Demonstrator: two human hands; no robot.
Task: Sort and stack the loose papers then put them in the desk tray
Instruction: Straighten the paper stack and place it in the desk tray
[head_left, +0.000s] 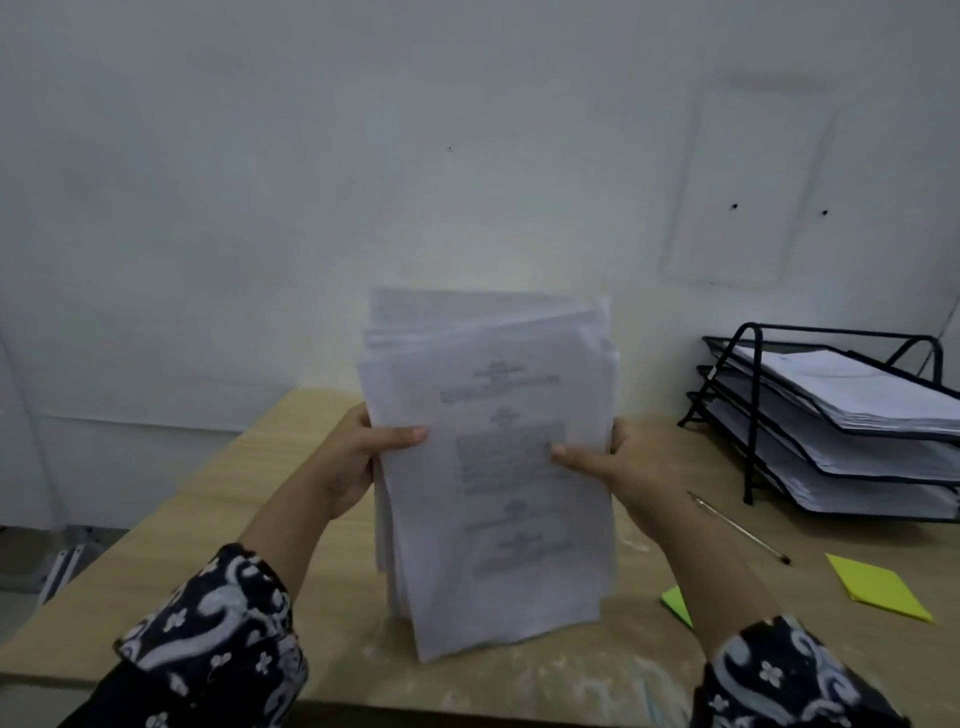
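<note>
I see the paper stack (493, 467) held upright over the desk (208, 519), both hands clamped on it.

My left hand (358, 457) grips its 9 o'clock edge, thumb across the printed front sheet; my right hand (618, 462) pinches the 3 o'clock edge likewise. The sheets sit unevenly. At 3 o'clock stands the black desk tray (753, 415), its tiers holding paper; at 4 o'clock lie a pen (737, 527) and yellow sticky notes (878, 587).

- Papers (493, 467), gripped at both side edges: thin matt white paper, printed.
- Desk (171, 566) beneath the grip: pale wood-grain top, scuffed whitish.
- Tray (753, 415) right of the grip: black metal wire.
- Sleeves (218, 639): patterned cloth.
</note>
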